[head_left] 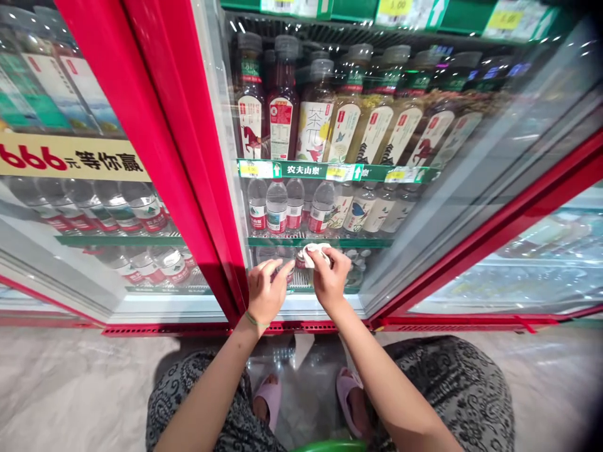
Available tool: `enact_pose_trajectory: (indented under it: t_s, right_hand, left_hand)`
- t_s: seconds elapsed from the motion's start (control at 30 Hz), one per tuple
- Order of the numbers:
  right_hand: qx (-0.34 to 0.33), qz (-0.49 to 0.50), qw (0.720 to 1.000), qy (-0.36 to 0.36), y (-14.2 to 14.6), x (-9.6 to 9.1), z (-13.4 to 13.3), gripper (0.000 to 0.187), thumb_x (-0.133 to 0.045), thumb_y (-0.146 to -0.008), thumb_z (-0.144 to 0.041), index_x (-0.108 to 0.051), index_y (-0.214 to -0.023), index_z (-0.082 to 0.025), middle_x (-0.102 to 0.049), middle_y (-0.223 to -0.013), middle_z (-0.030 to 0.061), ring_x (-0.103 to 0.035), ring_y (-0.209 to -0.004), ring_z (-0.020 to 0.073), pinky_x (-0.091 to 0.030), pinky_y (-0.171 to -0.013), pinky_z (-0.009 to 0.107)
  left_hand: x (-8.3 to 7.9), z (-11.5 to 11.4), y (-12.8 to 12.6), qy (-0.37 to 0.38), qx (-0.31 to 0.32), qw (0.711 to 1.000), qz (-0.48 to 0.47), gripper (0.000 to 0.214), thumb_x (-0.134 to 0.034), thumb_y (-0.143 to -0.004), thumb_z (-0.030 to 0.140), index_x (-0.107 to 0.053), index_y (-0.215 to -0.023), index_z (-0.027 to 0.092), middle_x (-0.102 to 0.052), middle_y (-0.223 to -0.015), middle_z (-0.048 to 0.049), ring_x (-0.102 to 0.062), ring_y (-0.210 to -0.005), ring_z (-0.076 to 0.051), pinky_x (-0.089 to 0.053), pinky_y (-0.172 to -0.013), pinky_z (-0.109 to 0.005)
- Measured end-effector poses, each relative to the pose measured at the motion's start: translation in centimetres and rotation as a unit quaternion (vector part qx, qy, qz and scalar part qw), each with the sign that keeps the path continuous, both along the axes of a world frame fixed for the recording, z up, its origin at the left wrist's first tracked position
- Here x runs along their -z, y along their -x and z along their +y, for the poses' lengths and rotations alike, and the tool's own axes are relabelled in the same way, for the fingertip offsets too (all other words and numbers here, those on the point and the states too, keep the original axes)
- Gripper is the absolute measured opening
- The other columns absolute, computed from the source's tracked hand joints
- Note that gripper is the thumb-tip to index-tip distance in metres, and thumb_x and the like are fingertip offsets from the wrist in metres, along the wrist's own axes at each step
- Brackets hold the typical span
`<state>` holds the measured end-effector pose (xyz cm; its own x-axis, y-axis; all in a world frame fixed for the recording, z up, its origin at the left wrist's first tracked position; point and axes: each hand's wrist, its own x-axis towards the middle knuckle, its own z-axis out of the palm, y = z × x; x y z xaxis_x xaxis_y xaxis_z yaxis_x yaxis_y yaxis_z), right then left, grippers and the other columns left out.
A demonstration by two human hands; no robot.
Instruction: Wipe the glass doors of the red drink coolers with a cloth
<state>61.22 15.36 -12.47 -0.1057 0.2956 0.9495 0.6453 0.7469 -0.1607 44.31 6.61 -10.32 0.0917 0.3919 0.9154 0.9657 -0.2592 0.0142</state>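
Note:
I crouch before an open drinks fridge. My right hand (331, 279) is closed on a small white cloth (315, 253), pressed against a water bottle (299, 258) on the lowest shelf. My left hand (267, 291), with a green band at the wrist, curls round a clear bottle (285, 269) beside it, and that bottle is mostly hidden by the fingers. Above them a shelf (320, 241) carries small water bottles with red labels (277, 207). One shelf higher stand tall tea bottles (315, 107).
The red fridge frame (188, 157) runs down just left of my left hand. The open glass door (471, 188) swings out to the right. A shut door on the left shows more water bottles (141, 210). My knees and pink slippers (268, 395) rest on the marble floor.

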Motion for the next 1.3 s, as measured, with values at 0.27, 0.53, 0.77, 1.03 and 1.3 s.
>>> enact_pose_trajectory:
  t_s: [0.27, 0.53, 0.77, 1.03, 1.3]
  right_hand:
    - [0.021, -0.074, 0.996, -0.036, -4.9, 4.8, -0.2, 0.023, -0.062, -0.096, -0.017, -0.08, -0.109, -0.025, -0.068, -0.105, 0.0091, -0.062, -0.098, 0.0227, -0.052, -0.085, 0.036]
    - [0.054, 0.052, 0.997, -0.011, -6.4, -0.2, 1.9, 0.025, -0.063, -0.095, -0.019, -0.079, -0.113, -0.026, -0.065, -0.113, 0.0106, -0.06, -0.108, 0.0271, -0.048, -0.092, 0.04]
    - [0.09, -0.03, 0.995, -0.033, -10.0, 3.7, 1.5, 0.022, -0.059, -0.093, -0.016, -0.077, -0.105, -0.024, -0.064, -0.106, 0.008, -0.06, -0.099, 0.023, -0.052, -0.085, 0.038]
    - [0.141, 0.049, 0.988, -0.037, -13.5, 0.6, 4.0, 0.033, -0.056, -0.09, -0.011, -0.07, -0.118, -0.023, -0.055, -0.12, 0.0101, -0.055, -0.112, 0.0263, -0.051, -0.091, 0.042]
    - [0.156, -0.009, 0.987, -0.03, -16.5, 3.9, 4.0, 0.027, -0.056, -0.091, -0.011, -0.071, -0.111, -0.022, -0.057, -0.114, 0.0087, -0.056, -0.106, 0.0241, -0.051, -0.087, 0.039]
  left_hand:
    - [0.3, 1.4, -3.2, -0.017, 0.001, 1.0, 0.009, 0.04, -0.069, -0.089, 0.01, -0.071, -0.125, 0.029, -0.068, -0.113, -0.0078, -0.058, -0.114, -0.023, -0.043, -0.104, -0.038]
    - [1.3, 3.1, -5.3, -0.021, 0.012, 0.999, 0.03, 0.046, -0.069, -0.089, 0.01, -0.071, -0.127, 0.035, -0.071, -0.113, -0.0062, -0.059, -0.116, -0.021, -0.041, -0.107, -0.038]
    - [1.4, 4.3, -7.0, -0.021, 0.036, 0.999, 0.034, 0.048, -0.071, -0.088, 0.012, -0.069, -0.13, 0.036, -0.072, -0.114, -0.0059, -0.061, -0.116, -0.021, -0.04, -0.106, -0.038]
    - [1.1, 5.4, -9.2, -0.03, 0.056, 0.996, 0.056, 0.041, -0.072, -0.088, 0.012, -0.073, -0.122, 0.034, -0.073, -0.111, -0.0049, -0.061, -0.111, -0.021, -0.039, -0.103, -0.038]
    - [1.2, 6.6, -12.3, -0.029, 0.072, 0.995, 0.067, 0.039, -0.074, -0.09, 0.017, -0.073, -0.124, 0.035, -0.074, -0.112, -0.0039, -0.06, -0.112, -0.021, -0.038, -0.102, -0.038]
